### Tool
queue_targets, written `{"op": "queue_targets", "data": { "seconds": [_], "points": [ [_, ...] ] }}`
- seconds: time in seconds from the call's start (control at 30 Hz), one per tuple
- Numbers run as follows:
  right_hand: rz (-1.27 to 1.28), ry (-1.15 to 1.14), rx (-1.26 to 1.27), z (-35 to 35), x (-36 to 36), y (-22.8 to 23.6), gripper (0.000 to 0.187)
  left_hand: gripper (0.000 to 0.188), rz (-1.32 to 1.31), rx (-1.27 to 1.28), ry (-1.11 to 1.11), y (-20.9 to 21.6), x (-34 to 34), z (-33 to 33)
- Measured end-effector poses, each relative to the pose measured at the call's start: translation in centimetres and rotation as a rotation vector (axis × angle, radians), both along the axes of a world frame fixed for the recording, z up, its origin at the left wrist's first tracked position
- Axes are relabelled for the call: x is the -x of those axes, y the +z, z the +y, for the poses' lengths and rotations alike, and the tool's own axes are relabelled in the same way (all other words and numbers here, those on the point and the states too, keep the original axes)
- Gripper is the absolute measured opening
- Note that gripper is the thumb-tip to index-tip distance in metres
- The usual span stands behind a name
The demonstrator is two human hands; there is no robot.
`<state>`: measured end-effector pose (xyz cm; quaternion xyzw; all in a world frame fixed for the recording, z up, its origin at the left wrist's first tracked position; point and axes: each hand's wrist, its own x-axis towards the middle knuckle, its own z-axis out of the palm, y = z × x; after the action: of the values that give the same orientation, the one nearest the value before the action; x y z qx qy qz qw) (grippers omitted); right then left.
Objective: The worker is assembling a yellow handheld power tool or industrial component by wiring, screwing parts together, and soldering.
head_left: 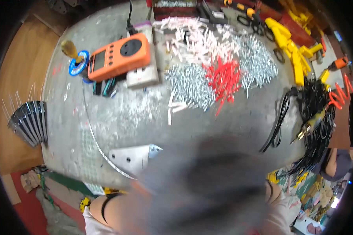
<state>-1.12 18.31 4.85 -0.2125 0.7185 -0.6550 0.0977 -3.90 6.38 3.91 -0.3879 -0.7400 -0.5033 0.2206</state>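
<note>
Okay, so you had a big dark blurred thing (pixel 200 176) over the near part of the tabletop (pixel 117 105), and neither your left hand nor your right hand showed — couldn't tell if either was wide, narrow or gripping something. The pale plate with holes (pixel 137 154) sat just left of the blur, with a thin wire (pixel 90 125) curving past it from the blue-rimmed spool (pixel 72 69). Whatever you had going there, I reckon holding it steadier and keeping that wire slack would've paid off, since a snag looked pretty easy.

Container-wise, the red box (pixel 172 11) at the far edge had small metal bits (pixel 174 3) in it. The silver pins (pixel 190 84), red pieces (pixel 225 78) and pale strips (pixel 200 39) were in no container — just loose heaps, touching at their edges.
</note>
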Motion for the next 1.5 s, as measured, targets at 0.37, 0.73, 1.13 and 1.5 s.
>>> {"op": "queue_targets", "data": {
  "seconds": [0.37,0.73,1.13,1.5],
  "points": [
    [0.410,-0.360,-0.224,3.2,8.0,-1.2,0.041,0.008,-0.053,-0.070,0.102,1.1,-0.6,3.2],
    [0.640,-0.853,-0.290,8.9,2.0,0.4,0.041,0.046,-0.475,-0.167,-0.139,3.6,-1.7,1.3],
    [0.207,-0.296,-1.222,11.6,-7.6,-0.1,0.044,0.072,-0.089,1.019,0.001,-1.5,-8.3,-2.9],
    [0.210,-0.437,-0.807,11.6,-9.5,-2.6,0.023,0.046,0.091,0.902,0.104,-3.0,-6.5,-3.5]
  ]
}}
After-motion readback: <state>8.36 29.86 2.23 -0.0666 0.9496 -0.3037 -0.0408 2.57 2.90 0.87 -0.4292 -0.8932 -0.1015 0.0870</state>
